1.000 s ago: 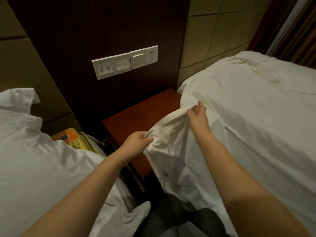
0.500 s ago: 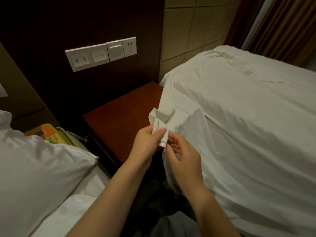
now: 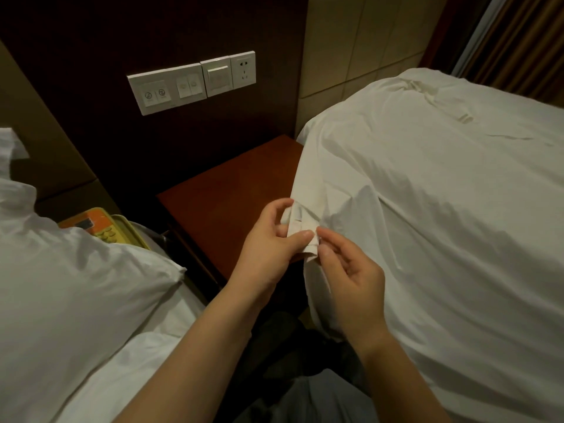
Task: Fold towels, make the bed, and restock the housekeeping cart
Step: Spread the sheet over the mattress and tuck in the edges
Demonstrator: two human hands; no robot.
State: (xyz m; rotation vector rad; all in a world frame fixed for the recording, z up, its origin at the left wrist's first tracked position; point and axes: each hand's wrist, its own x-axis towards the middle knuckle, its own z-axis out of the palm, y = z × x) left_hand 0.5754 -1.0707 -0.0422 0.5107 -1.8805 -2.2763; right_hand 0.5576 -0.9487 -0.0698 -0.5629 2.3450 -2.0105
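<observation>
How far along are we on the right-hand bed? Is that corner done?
Done: the white sheet is already spread out, though wrinkled. In hand: the left hand pinches the sheet corner beside the nightstand; the right hand is at it, grip unclear. Left: corner untucked, pillow lies off to the left; no towels or cart visible.

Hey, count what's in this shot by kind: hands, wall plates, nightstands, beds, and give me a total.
Bare hands: 2, left hand and right hand, both pinching the white cotton sheet corner
White plastic wall plates: 3
Red-brown wooden nightstand: 1
White-covered beds: 2
Total: 8
</observation>
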